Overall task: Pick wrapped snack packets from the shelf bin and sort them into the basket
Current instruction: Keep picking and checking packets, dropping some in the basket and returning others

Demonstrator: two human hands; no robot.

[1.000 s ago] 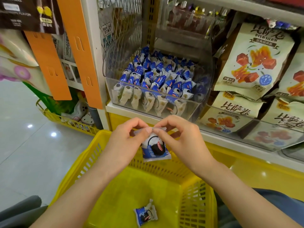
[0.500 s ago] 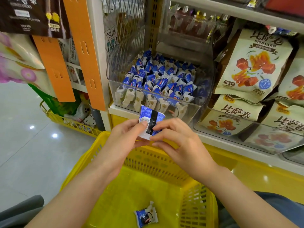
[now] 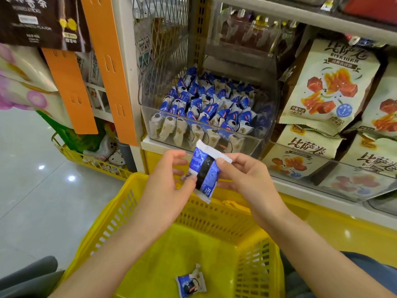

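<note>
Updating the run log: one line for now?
left hand, right hand pinch held packet | over basket | second packet inside | shelf bin stocked

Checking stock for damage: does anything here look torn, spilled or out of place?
Nothing stands out. The snack packet pinched between left hand and right hand looks intact, one loose packet lies in the yellow basket, and other packets sit inside the clear shelf bin.

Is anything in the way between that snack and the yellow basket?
Nothing visible. The blue wrapped snack packet, pinched by the left hand and right hand, hangs near the far rim of the open yellow plastic basket.
</note>
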